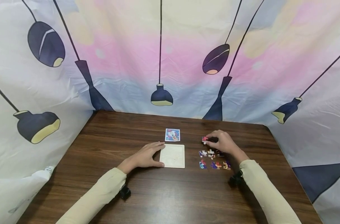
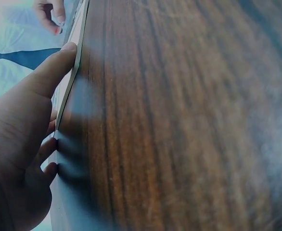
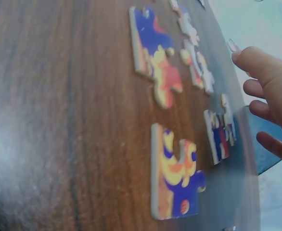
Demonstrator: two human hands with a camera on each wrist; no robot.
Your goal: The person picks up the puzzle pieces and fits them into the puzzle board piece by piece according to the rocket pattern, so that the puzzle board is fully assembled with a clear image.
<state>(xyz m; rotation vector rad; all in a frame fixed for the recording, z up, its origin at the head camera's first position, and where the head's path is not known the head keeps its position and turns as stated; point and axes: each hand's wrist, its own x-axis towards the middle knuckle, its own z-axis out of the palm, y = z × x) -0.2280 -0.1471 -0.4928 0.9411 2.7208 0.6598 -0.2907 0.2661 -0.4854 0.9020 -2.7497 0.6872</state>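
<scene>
A white square puzzle tray (image 1: 172, 156) lies on the table with a raised rim. My left hand (image 1: 146, 155) rests along its left side, thumb at the near corner and fingers at the far corner. The left wrist view shows that thumb (image 2: 59, 67) touching the tray's edge. To the right, my right hand (image 1: 221, 141) pinches a pink and dark jigsaw piece (image 1: 204, 139) between thumb and fingers. Only a thin edge of this piece (image 3: 233, 45) shows in the right wrist view. Several loose jigsaw pieces (image 1: 203, 164) lie picture side up below that hand.
A square picture card (image 1: 172, 135) with a white figure on blue lies just behind the tray. The brown wooden table (image 1: 170, 193) ends at a printed fabric backdrop (image 1: 130, 68). Near the right forearm lie orange and purple pieces (image 3: 177, 178).
</scene>
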